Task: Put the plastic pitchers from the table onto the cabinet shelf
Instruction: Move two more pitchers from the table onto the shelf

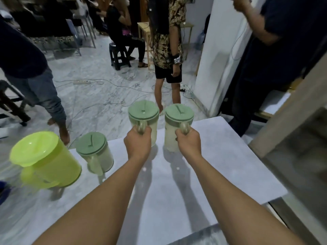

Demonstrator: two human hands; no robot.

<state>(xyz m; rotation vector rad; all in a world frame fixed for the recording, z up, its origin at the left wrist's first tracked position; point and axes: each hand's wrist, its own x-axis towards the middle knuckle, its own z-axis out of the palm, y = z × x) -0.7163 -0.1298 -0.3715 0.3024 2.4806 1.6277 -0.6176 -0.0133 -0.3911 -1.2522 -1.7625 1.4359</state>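
The left hand [137, 142] is closed around the handle of one sage pitcher [143, 119], the right hand [189, 142] around another [178, 124]. Two more (a sage one [95, 152], a lime one [46, 160]) wait on the table [221, 165]. No pitcher is seen on a shelf yet.

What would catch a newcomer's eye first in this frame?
Two bare hands at centre, the left hand and the right hand, each gripping the handle of a pale, green-lidded pitcher: the left pitcher and the right pitcher. At the table's left end stand a bright lime pitcher and a third green-lidded pitcher.
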